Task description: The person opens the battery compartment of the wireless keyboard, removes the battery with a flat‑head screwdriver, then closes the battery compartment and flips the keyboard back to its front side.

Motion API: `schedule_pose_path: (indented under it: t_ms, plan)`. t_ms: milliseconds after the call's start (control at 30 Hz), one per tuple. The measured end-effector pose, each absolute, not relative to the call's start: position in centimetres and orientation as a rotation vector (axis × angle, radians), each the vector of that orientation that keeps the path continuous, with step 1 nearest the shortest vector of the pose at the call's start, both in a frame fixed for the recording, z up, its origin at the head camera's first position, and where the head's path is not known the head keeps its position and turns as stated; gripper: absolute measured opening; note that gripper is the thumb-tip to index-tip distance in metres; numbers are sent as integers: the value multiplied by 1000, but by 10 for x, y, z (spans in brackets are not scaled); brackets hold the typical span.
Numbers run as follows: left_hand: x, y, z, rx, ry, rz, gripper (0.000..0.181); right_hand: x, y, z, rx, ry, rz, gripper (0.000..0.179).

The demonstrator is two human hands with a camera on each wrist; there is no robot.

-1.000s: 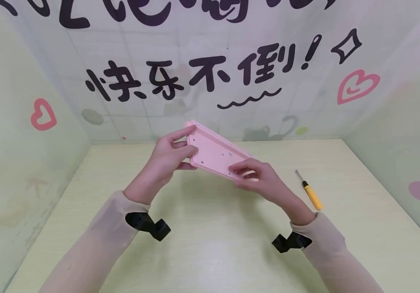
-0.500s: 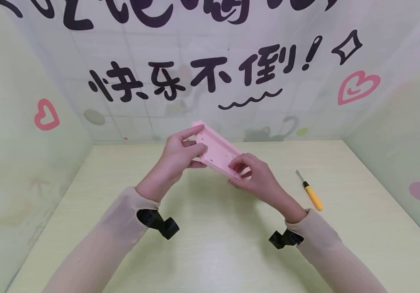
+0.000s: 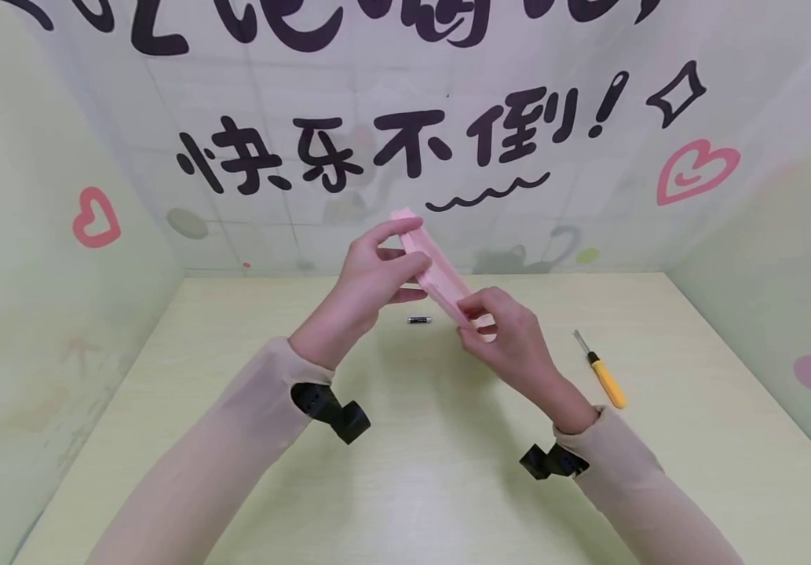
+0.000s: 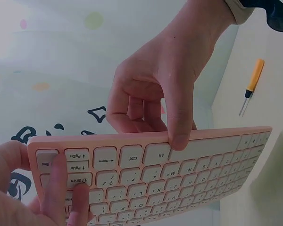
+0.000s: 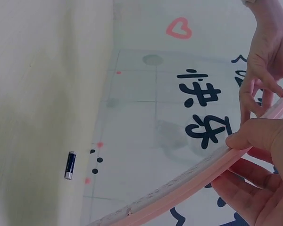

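Note:
A pink keyboard (image 3: 449, 281) with white keys (image 4: 179, 181) is held aloft and tilted, its underside toward the head view. My left hand (image 3: 384, 271) grips one end; in the left wrist view its fingers lie over the keys at that end. Along the long edge, my right hand (image 3: 511, 337) pinches the keyboard, its thumb on the key side in the left wrist view. Below it on the table lies a small dark battery (image 3: 419, 320) with a silver end, also in the right wrist view.
A screwdriver (image 3: 606, 378) with a yellow handle lies on the pale table (image 3: 391, 479), right of my right hand. A printed backdrop (image 3: 334, 243) stands behind the table, with side walls left and right.
Both hands keep their hold on the keyboard. It has turned more edge-on and steeper, and my left hand has moved right and slightly up. The battery has come into sight beneath it.

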State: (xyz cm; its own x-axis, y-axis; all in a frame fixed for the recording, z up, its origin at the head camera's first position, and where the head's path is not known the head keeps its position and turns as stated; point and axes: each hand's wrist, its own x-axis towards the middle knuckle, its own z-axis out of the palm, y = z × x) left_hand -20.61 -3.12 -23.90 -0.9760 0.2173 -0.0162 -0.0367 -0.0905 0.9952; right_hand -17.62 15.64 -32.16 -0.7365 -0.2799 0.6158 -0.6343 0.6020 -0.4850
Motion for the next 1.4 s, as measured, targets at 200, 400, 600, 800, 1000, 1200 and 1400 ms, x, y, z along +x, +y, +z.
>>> schedule_pose_path:
  t_ms: [200, 400, 600, 800, 1000, 1200, 1400]
  plan:
    - [-205, -21, -234, 245, 1998, 2195, 46, -173, 157, -318, 707, -2356, 921, 30]
    - [-204, -13, -232, 280, 2024, 2175, 46, -171, 157, -318, 687, -2376, 936, 31]
    - [-200, -3, -231, 327, 2065, 2152, 46, -169, 158, -320, 640, -2365, 955, 30]
    - [-198, 6, -232, 396, 2140, 2127, 48, -166, 161, -322, 606, -2355, 975, 30]
    - [-197, 16, -233, 483, 2188, 2128, 50, -166, 165, -323, 579, -2288, 996, 32]
    - [-197, 26, -233, 520, 2328, 2079, 52, -166, 167, -324, 573, -2229, 1027, 33]
    - [-197, 31, -234, 476, 2414, 2049, 51, -166, 167, -325, 560, -2225, 1061, 34]
